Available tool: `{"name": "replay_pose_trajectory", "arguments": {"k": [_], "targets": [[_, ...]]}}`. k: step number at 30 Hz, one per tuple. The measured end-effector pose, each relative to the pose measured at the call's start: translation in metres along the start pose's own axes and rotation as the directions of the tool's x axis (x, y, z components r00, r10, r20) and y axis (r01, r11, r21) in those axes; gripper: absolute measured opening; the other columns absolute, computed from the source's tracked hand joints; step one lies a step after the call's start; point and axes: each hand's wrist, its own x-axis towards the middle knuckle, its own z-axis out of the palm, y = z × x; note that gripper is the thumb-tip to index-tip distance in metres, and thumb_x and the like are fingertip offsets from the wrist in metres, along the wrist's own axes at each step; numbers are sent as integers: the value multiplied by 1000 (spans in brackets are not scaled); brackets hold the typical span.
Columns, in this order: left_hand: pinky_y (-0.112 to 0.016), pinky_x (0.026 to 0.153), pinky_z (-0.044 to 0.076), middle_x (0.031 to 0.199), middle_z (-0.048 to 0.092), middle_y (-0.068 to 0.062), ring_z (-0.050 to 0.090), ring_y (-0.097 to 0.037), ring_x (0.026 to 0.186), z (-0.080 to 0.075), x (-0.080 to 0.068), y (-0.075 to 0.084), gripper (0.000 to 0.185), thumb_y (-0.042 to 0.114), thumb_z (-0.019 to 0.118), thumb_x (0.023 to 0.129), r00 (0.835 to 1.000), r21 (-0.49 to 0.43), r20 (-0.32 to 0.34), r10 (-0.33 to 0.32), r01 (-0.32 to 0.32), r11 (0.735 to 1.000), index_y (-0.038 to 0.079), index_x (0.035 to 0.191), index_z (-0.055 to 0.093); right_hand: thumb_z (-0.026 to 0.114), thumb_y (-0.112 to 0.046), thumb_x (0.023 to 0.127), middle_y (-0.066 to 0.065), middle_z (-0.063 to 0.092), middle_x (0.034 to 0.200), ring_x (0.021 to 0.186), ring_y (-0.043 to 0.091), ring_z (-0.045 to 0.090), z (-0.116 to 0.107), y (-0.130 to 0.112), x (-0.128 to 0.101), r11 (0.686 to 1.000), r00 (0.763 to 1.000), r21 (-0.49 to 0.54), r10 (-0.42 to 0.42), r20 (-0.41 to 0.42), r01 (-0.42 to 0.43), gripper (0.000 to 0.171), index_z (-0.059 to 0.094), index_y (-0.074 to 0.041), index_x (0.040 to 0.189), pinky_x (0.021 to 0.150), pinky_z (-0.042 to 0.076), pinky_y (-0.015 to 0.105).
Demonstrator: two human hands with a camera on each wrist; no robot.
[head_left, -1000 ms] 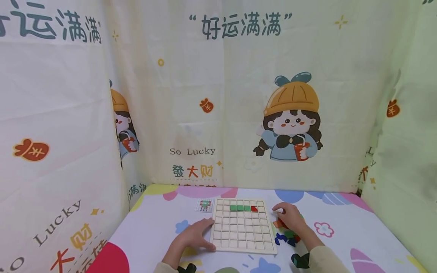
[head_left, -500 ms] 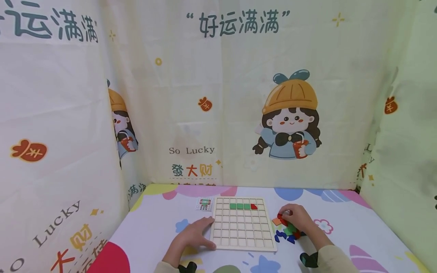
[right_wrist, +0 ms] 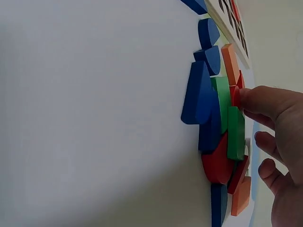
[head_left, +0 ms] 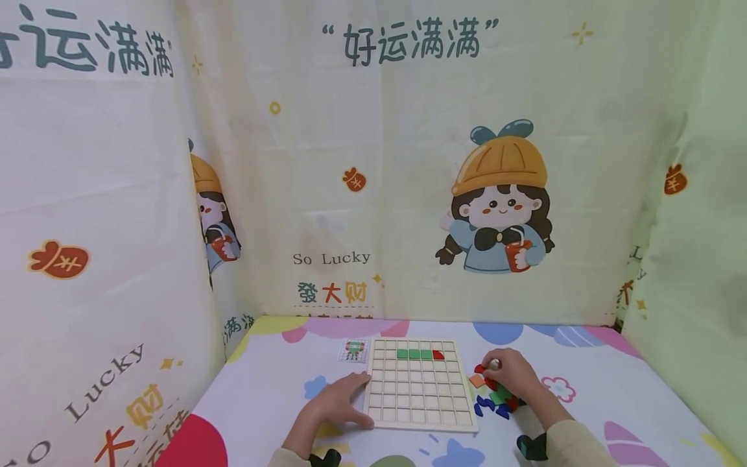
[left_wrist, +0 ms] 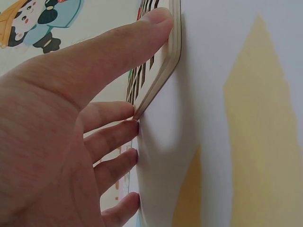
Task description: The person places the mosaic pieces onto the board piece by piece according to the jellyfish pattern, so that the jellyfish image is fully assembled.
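A wooden grid board [head_left: 420, 395] lies on the table, with a row of green squares [head_left: 414, 355] and a red rounded piece [head_left: 438, 355] in its upper cells. Around its near left corner is my left hand [head_left: 341, 402]; the thumb rests on the board's face, while the fingers stretch along the left edge. My right hand [head_left: 513, 376] is at a pile of coloured pieces right of the board. Its thumb and forefinger pinch a red piece [right_wrist: 235, 96], partly hidden by the thumb. Touching pieces include a green block [right_wrist: 236, 132] and an orange one [right_wrist: 230, 64].
A small pattern card [head_left: 353, 351] with a robot-like figure lies by the board's upper left corner. Several blue pieces [right_wrist: 196, 92] sit on the near side of the pile. Printed cloth walls [head_left: 408, 194] stand behind and at both sides.
My right hand has moved a little right and down from beside the board onto the pile, with its fingertips now at a red piece. The left hand stays at the board's corner.
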Motion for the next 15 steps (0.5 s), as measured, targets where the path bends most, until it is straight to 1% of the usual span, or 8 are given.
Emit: {"name": "replay_pose_trajectory", "arguments": {"k": [2,7,10,15], "targets": [[-53,107,32,143,41,-3,36,-31,132,0,2,0,89,45,80,60,1000,5,-3,1,-1,1000,19,137,42,73,-16,75,-1,59,79,72,15,47,0,0,1,1000,1000,2,-5,2,5,8,68,-19,81,58,44,23],[-53,107,32,143,41,-6,36,-32,132,0,2,-2,91,47,79,60,1000,29,-11,15,-14,999,18,137,41,73,-15,74,-2,59,79,71,14,47,3,-2,3,999,999,22,-33,-10,33,9,67,-18,80,60,43,24],[-54,107,32,143,41,-7,36,-33,132,-1,2,-3,91,47,79,60,1000,24,-8,27,-27,999,16,137,42,73,-14,74,-2,58,77,71,14,47,4,-3,2,999,999,28,-37,-12,37,9,66,-17,79,61,44,24],[-54,107,32,142,42,-7,36,-33,132,0,3,-2,90,47,80,60,1000,22,-4,24,-24,999,17,137,42,73,-15,74,-1,57,77,72,15,47,3,-2,1,999,1000,48,-23,-17,24,10,65,-16,78,60,44,24]]}}
